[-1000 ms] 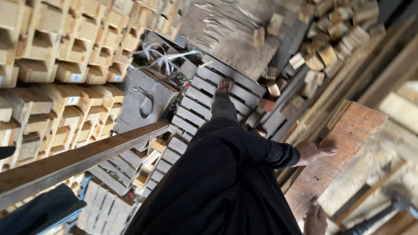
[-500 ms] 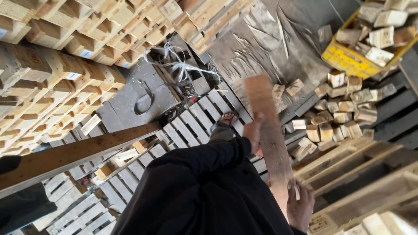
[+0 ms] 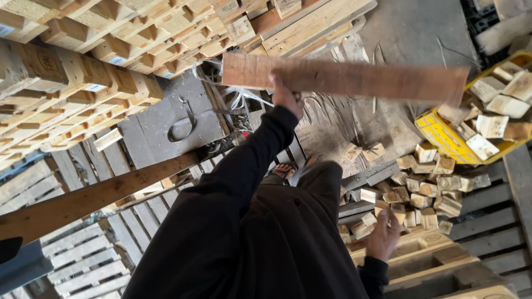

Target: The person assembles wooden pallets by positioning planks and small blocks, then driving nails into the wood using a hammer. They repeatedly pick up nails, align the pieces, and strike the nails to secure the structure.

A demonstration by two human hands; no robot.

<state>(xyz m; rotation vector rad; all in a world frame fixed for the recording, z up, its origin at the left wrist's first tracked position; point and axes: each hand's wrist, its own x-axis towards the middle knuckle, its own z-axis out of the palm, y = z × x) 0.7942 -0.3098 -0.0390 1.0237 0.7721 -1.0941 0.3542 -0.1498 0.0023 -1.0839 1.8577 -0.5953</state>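
The plank's (image 3: 354, 77) right end is motion-blurred, and seemingly hides the left fingers.

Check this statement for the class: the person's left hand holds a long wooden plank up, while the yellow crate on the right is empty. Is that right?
Not quite. The yellow crate is not empty: it holds wooden blocks, as the head view shows. The rest stands: the left hand holds the long wooden plank up.

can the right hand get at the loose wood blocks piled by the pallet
Probably yes: the right hand is empty, fingers open, right beside the wood blocks, with nothing between. The left hand holds the board.
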